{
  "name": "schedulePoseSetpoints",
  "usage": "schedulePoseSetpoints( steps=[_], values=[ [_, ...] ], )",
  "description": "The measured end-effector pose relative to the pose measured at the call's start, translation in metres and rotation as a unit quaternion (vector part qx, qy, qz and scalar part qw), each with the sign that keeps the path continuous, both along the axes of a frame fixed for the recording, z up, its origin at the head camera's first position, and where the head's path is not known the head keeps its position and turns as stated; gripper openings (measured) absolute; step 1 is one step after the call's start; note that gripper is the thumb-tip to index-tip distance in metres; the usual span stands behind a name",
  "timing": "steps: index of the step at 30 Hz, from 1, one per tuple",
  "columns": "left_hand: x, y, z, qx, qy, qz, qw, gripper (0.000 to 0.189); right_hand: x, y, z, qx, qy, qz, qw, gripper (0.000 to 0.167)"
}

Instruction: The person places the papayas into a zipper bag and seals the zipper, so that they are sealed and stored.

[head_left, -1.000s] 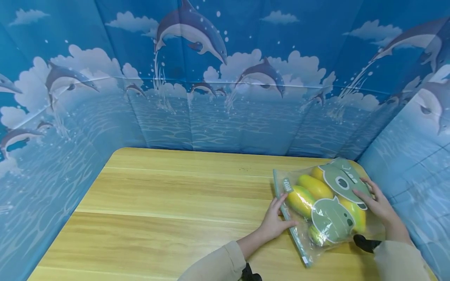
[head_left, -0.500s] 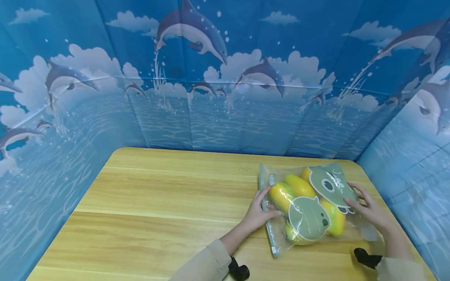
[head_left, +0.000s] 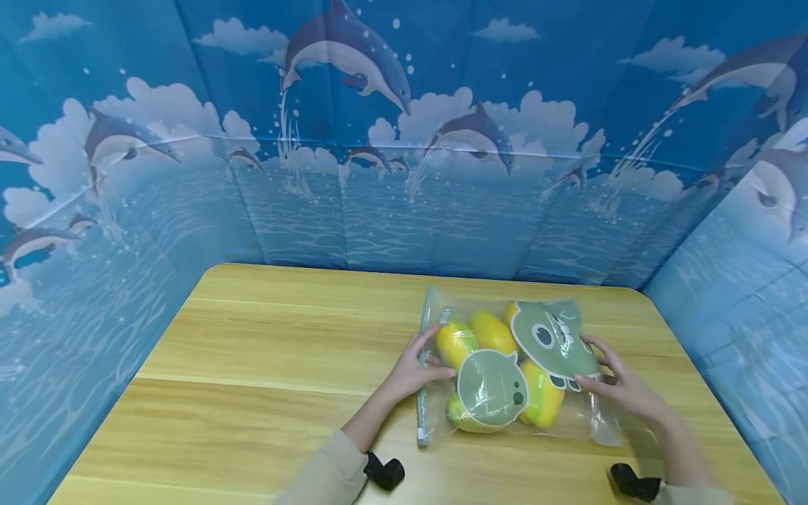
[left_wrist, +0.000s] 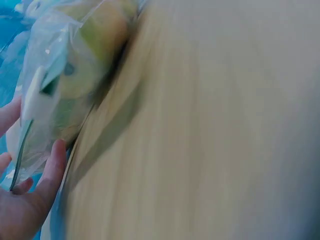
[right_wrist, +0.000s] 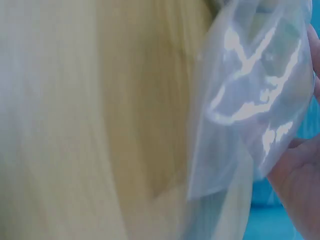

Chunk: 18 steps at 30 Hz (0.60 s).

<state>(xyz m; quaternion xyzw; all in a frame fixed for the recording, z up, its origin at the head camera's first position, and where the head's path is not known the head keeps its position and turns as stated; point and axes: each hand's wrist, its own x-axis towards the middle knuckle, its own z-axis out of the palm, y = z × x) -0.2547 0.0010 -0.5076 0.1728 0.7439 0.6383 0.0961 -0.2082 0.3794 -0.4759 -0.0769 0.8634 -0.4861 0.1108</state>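
A clear plastic zip bag (head_left: 492, 389) with green cartoon animal prints lies at the right of the middle of the table. Inside it are several yellow-green mangoes (head_left: 492, 331). At the bag's left side, my left hand (head_left: 409, 368) grips the edge with the green zip strip (head_left: 422, 414), thumb and fingers spread apart. My right hand (head_left: 623, 384) holds the opposite end, where loose clear plastic hangs below. In the left wrist view, the fingers (left_wrist: 54, 165) lie against the plastic. The right wrist view shows the shiny bag end (right_wrist: 250, 100) beside the right hand (right_wrist: 302, 180).
The wooden table (head_left: 265, 365) stretches out to the left and front of the bag. A blue dolphin-print curtain (head_left: 379, 210) encloses its back and sides. Black devices (head_left: 384, 471) sit at both wrists, near the sleeves.
Both hands have carried the bag of mangoes leftward from the table's right side towards the middle. The bag has also turned slightly, its zip edge now nearly upright in the head view.
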Motion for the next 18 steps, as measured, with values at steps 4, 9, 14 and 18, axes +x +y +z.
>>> schedulePoseSetpoints(
  steps=[4, 9, 14, 18],
  values=[
    [-0.004, -0.026, 0.0, -0.021, -0.006, -0.005, 0.9997, 0.08, 0.001, -0.019, -0.003, -0.026, -0.002, 0.016, 0.9995, 0.076],
    [-0.009, -0.058, -0.003, -0.034, -0.005, -0.008, 0.9994, 0.081, 0.002, -0.047, -0.007, -0.061, 0.006, 0.029, 0.9977, 0.077],
    [-0.011, -0.085, -0.004, -0.024, -0.021, -0.011, 0.9994, 0.082, 0.001, -0.074, -0.011, -0.07, 0.014, 0.023, 0.9972, 0.077],
    [-0.01, -0.104, -0.001, -0.032, -0.032, -0.006, 0.999, 0.081, 0.002, -0.093, -0.014, -0.066, 0.018, 0.012, 0.9976, 0.077]
  ],
)
